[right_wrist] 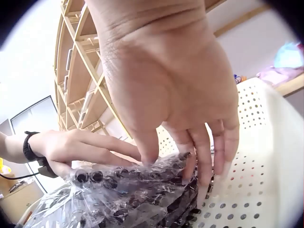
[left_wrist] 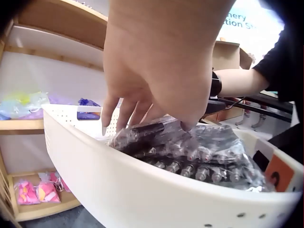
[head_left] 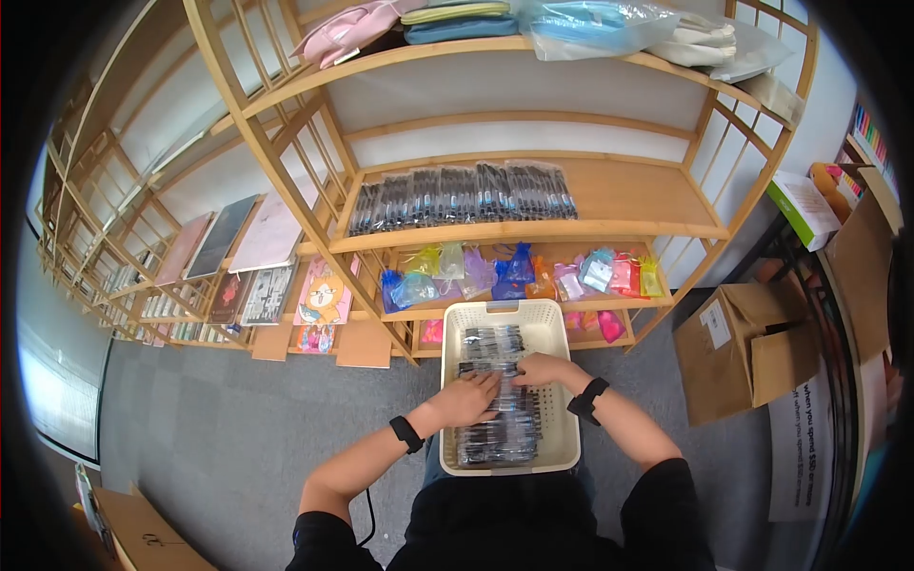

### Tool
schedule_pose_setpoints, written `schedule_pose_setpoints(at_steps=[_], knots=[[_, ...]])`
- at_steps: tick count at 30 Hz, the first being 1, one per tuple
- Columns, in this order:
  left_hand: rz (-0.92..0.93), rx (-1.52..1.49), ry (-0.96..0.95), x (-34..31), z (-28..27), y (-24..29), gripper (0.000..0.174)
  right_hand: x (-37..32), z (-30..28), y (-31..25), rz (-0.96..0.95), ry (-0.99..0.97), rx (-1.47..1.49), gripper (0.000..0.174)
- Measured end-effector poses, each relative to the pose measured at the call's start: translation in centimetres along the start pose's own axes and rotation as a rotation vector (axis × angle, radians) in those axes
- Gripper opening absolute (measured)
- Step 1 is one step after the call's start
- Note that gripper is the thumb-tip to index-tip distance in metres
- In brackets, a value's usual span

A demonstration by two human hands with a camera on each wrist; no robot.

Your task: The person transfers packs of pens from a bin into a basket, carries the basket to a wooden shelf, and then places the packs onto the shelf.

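A cream plastic basket (head_left: 567, 419) with perforated walls holds several clear plastic packs of black pens (head_left: 497, 443). My left hand (head_left: 466, 400) lies over the packs at mid-basket. In the left wrist view, its fingers reach down past one pen pack (left_wrist: 147, 133), with the thumb on the nearer side. Opposite it, my right hand (head_left: 546, 371) holds the end of a pack. The right wrist view shows the right thumb against the pen pack (right_wrist: 142, 185) and the fingers down its side, near the basket's perforated wall.
Ahead stands a wooden shelf (head_left: 533, 234) with a row of similar pen packs (head_left: 462, 198) on it. Colourful pouches (head_left: 514, 271) lie one level below. An open cardboard box (head_left: 733, 352) sits on the floor at right; notebooks (head_left: 276, 228) fill shelves at left.
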State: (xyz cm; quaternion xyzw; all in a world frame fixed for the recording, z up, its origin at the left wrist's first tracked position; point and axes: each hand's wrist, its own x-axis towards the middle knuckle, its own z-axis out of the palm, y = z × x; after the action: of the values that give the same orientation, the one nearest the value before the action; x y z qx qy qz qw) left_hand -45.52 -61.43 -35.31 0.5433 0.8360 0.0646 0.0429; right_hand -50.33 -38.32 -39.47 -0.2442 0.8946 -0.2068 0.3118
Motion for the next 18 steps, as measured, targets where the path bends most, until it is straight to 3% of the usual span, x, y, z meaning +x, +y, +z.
schedule_pose_setpoints(at_steps=[1, 5, 7, 8, 10, 11, 16, 18], knots=[[0.025, 0.035, 0.004, 0.2, -0.1, -0.1, 0.049, 0.0, 0.1, 0.3, -0.051, 0.112, -0.008, 0.046], [-0.031, 0.214, 0.013, 1.1, -1.2, 1.1, 0.034, -1.2, -0.3, 0.1, -0.074, 0.238, 0.083, 0.043], [-0.04, 0.254, 0.088, 1.7, -1.4, 1.5, 0.033, -2.1, -0.5, 0.0, -0.23, 0.526, 0.183, 0.037], [-0.052, 0.285, 0.158, 2.0, -1.5, 1.7, 0.032, -2.6, -0.8, 0.2, -0.23, 0.53, 0.18, 0.037], [-0.072, 0.207, 0.165, 3.0, -3.0, 2.0, 0.034, -4.9, -2.9, -0.9, -0.031, 0.376, 0.635, 0.027], [-0.094, 0.126, 0.169, 3.5, -4.1, 2.1, 0.036, -6.6, -4.6, -2.1, -0.016, 0.38, 0.673, 0.02], [-0.002, 0.201, 0.444, 6.4, -11.4, 2.5, 0.041, -12.8, -11.4, -3.9, -0.157, 0.469, 0.854, 0.012], [-0.004, 0.208, 0.606, 7.7, -14.0, 2.7, 0.036, -14.5, -13.6, -4.6, -0.203, 0.595, 0.867, 0.011]])
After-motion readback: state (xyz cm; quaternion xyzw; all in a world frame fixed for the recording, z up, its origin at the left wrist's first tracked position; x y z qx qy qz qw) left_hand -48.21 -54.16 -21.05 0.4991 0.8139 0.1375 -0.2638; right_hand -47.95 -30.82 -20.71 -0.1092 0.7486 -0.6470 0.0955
